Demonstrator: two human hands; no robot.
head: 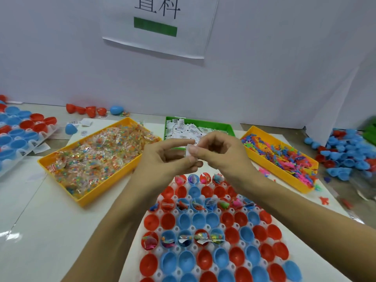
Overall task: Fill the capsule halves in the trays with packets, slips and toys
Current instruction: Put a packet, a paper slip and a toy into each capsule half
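Both my hands meet above the far end of the white tray (240, 227) of red and blue capsule halves. My left hand (162, 157) and my right hand (221, 153) pinch a small white paper slip (190, 151) between their fingertips. Several halves hold packets, slips and toys, among them a row near the middle (200, 238); many others are empty (203, 218). Behind the hands are a yellow bin of candy packets (97, 159), a green bin of white slips (183, 129) and a yellow bin of small coloured toys (280, 155).
A second tray of capsule halves (18, 135) lies at the far left. Loose red and blue halves are piled at the right (345, 153) and scattered along the white back wall (89, 110). A paper sign (160, 25) hangs on that wall.
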